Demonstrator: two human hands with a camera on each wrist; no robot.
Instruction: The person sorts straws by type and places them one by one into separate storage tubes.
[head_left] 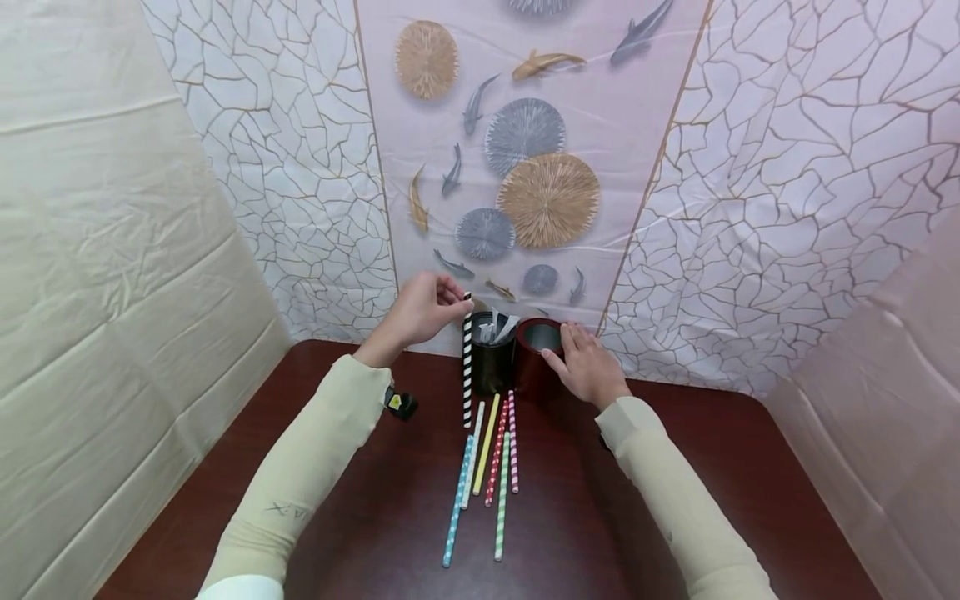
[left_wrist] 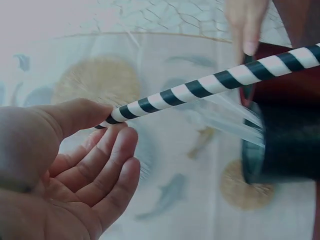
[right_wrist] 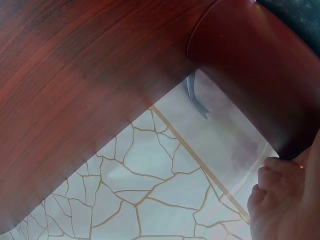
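My left hand (head_left: 429, 308) pinches a black-and-white striped straw (left_wrist: 195, 88) near its upper end, between thumb and fingertips. The straw hangs nearly upright in front of the left side of a black cup (head_left: 491, 367). Pale translucent strips (head_left: 497, 327) poke out of that cup's mouth. Beside it stands a dark red cup (right_wrist: 250, 70). At its rim on the right, my right hand (head_left: 588, 364) holds this cup, thumb towards the front. Part of that grip is hidden in the right wrist view.
Several patterned paper straws lie on the dark wooden table (head_left: 360, 517) before the cups, among them a blue straw (head_left: 458, 502), a yellow straw (head_left: 486, 446) and a green straw (head_left: 502, 500). A patterned cloth (head_left: 555, 275) hangs just behind the cups.
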